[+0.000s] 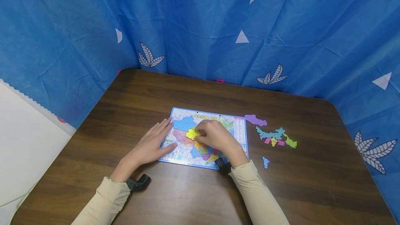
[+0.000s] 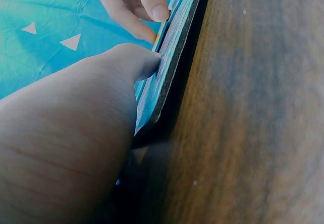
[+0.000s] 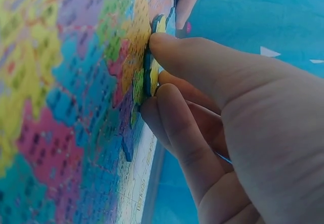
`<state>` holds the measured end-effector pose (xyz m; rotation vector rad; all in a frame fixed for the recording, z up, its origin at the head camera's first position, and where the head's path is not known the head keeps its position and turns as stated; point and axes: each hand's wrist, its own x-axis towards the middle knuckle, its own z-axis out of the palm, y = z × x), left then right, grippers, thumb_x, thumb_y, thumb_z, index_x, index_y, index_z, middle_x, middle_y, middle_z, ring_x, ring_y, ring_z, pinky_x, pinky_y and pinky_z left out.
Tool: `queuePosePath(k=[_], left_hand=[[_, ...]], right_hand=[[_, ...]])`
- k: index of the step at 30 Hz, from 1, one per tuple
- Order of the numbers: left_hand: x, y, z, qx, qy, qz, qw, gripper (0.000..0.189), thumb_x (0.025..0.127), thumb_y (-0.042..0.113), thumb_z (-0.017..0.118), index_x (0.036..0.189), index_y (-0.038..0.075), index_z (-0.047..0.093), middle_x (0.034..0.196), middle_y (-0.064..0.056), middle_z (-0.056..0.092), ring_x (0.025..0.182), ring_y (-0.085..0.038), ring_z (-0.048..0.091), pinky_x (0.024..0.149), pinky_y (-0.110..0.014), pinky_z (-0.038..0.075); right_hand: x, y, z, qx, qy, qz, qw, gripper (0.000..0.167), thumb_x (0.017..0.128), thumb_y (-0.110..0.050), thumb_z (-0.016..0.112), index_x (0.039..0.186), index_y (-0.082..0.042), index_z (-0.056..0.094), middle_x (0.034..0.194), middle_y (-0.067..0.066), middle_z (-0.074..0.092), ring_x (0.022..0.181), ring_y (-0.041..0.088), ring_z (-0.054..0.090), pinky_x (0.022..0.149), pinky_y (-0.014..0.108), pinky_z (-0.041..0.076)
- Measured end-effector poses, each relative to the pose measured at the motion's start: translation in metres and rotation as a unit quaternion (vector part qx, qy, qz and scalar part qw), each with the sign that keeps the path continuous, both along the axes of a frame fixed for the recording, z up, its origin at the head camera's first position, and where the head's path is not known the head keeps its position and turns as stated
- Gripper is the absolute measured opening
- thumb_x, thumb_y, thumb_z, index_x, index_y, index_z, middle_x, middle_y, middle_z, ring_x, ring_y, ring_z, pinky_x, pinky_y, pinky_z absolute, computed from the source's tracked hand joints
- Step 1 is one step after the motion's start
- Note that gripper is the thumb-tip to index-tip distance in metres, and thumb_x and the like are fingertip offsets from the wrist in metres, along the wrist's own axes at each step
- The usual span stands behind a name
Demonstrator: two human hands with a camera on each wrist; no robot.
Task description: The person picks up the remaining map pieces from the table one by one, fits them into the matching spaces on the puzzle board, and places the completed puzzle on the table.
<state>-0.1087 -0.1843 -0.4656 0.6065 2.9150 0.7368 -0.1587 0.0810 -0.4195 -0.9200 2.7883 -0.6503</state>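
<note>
A map puzzle board (image 1: 240, 133) with colored pieces lies on the table. My right hand (image 1: 217, 136) pinches a yellow puzzle piece (image 1: 192, 134) over the middle of the map. In the right wrist view, thumb and fingers hold that yellow piece (image 3: 155, 77) by its edges, and its dark side stands slightly proud of the board. My left hand (image 1: 152, 146) rests on the board's left edge, its fingers extended and the thumb apart. The left wrist view shows the left thumb (image 2: 144, 64) touching the board's edge. Some of the map is hidden under the right hand.
Right of the board lie loose pieces: a purple one (image 1: 255, 119), a teal one (image 1: 265, 134), a green one (image 1: 291, 141) and a small blue one (image 1: 265, 162). Pink and yellow pieces touch the teal one. A blue curtain (image 1: 200, 27) hangs behind the wooden table (image 1: 131, 93).
</note>
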Motion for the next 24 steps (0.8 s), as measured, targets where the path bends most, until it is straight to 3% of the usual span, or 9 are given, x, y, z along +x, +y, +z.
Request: queuePosePath(k=[8, 24], left_hand=[[0.0003, 0.0005, 0.0014, -0.005, 0.0, -0.002, 1.0, 0.086, 0.098, 0.053, 0.061, 0.161, 0.004, 0.031, 0.171, -0.013, 0.021, 0.159, -0.034, 0.019, 0.129, -0.053, 0.017], [-0.0019, -0.0002, -0.0012, -0.008, -0.005, -0.002, 1.0, 0.087, 0.097, 0.054, 0.061, 0.162, 0.005, 0.03, 0.172, -0.013, 0.02, 0.159, -0.034, 0.018, 0.129, -0.053, 0.016]], right_hand=[[0.0026, -0.003, 0.0031, 0.008, -0.006, -0.008, 0.9999, 0.025, 0.085, -0.032, 0.087, 0.1, -0.013, 0.081, 0.097, -0.002, 0.077, 0.079, 0.009, 0.063, 0.08, 0.022, 0.057], [0.0032, -0.0053, 0.0005, 0.005, 0.01, -0.004, 0.9999, 0.026, 0.087, -0.033, 0.085, 0.104, -0.014, 0.08, 0.104, -0.002, 0.077, 0.083, 0.011, 0.063, 0.086, 0.026, 0.059]])
